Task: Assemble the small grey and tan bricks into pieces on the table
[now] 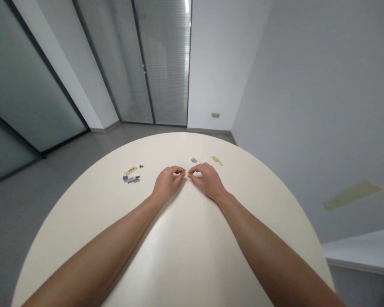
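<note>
The left hand (pixel 168 183) and the right hand (pixel 208 181) meet near the centre of the frame, above a round cream tabletop (pixel 192 147). Both hands are curled rather than spread, and their fingertips (pixel 180 172) pinch a tiny tan piece (pixel 185 173) between them. It is too small and too hidden to show its exact shape. Bare forearms rise to the hands from the lower corners of the frame.

To the left of the hands, a cluster of small dark grey and yellow-tan pieces (pixel 131 175) lies on a white patch. Upper right of the hands, nearer to them, are a small grey piece (pixel 193 160) and a narrow tan piece (pixel 216 160), well apart from each other.

Beyond the table is a grey floor (pixel 92 149). Tall glass panels with slatted blinds (pixel 163 64) fill the upper middle of the frame, and a pale grey wall (pixel 307 106) stands at the upper right.
</note>
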Demonstrator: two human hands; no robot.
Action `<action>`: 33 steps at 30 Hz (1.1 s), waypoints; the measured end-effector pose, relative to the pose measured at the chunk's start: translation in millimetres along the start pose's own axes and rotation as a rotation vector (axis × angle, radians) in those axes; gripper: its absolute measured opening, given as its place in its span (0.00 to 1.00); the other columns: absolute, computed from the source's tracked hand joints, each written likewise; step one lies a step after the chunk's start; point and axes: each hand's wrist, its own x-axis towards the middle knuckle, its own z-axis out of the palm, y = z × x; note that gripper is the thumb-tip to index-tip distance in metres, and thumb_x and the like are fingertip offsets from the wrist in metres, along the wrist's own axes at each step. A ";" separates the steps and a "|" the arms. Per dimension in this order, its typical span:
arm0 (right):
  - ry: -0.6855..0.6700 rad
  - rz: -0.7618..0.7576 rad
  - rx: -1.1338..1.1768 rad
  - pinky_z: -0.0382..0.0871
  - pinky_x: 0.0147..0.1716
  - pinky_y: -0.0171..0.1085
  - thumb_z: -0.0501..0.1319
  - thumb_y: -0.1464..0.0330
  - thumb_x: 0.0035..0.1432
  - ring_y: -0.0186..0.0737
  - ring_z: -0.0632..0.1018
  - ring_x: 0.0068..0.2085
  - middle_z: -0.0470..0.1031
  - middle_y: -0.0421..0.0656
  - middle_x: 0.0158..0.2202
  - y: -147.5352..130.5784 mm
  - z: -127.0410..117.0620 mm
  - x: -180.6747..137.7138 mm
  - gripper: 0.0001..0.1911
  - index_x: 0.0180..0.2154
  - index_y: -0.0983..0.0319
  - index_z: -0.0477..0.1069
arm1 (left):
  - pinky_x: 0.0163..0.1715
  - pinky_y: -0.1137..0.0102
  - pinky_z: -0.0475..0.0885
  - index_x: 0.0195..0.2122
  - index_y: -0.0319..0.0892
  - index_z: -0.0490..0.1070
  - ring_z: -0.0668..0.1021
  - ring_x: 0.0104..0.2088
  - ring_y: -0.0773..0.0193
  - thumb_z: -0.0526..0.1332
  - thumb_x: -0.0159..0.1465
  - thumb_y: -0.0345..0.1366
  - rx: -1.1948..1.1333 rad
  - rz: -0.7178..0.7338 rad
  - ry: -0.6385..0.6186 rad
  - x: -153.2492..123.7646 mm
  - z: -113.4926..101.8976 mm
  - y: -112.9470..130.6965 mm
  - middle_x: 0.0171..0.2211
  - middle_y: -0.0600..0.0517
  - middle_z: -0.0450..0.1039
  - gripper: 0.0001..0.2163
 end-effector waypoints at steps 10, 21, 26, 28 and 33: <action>-0.016 -0.002 0.016 0.67 0.48 0.45 0.66 0.72 0.60 0.45 0.78 0.44 0.81 0.40 0.39 -1.1 -0.5 -0.4 0.04 0.37 0.57 0.76 | 0.49 0.60 0.72 0.42 0.45 0.79 0.80 0.45 0.57 0.61 0.67 0.35 -0.028 -0.005 0.012 0.2 0.9 -1.6 0.43 0.49 0.82 0.07; -0.078 0.034 -0.064 0.66 0.45 0.43 0.66 0.73 0.59 0.45 0.78 0.42 0.81 0.41 0.37 -4.3 -7.2 4.6 0.04 0.35 0.58 0.76 | 0.49 0.60 0.73 0.42 0.45 0.79 0.80 0.44 0.57 0.60 0.66 0.32 -0.035 0.000 0.002 0.5 0.8 0.5 0.43 0.49 0.82 0.08; -0.130 0.053 -0.099 0.66 0.41 0.40 0.66 0.74 0.58 0.43 0.77 0.39 0.81 0.41 0.36 -10.2 -15.9 12.1 0.05 0.35 0.58 0.77 | 0.50 0.61 0.73 0.43 0.45 0.79 0.80 0.45 0.57 0.60 0.67 0.32 -0.058 0.010 0.010 0.6 1.2 0.1 0.44 0.49 0.82 0.08; -0.175 0.073 -0.110 0.65 0.39 0.39 0.66 0.74 0.58 0.42 0.77 0.38 0.81 0.41 0.35 -13.4 -22.0 15.1 0.05 0.34 0.58 0.78 | 0.50 0.60 0.73 0.43 0.45 0.79 0.80 0.46 0.57 0.60 0.67 0.33 -0.059 0.015 0.005 0.1 0.6 1.1 0.44 0.49 0.82 0.08; -0.299 0.079 -0.103 0.66 0.37 0.38 0.67 0.72 0.59 0.42 0.79 0.38 0.82 0.40 0.35 -17.6 -37.3 20.8 0.04 0.34 0.56 0.79 | 0.49 0.60 0.74 0.43 0.46 0.79 0.80 0.46 0.57 0.60 0.67 0.35 -0.050 0.044 -0.029 -1.3 -1.4 3.4 0.44 0.49 0.82 0.08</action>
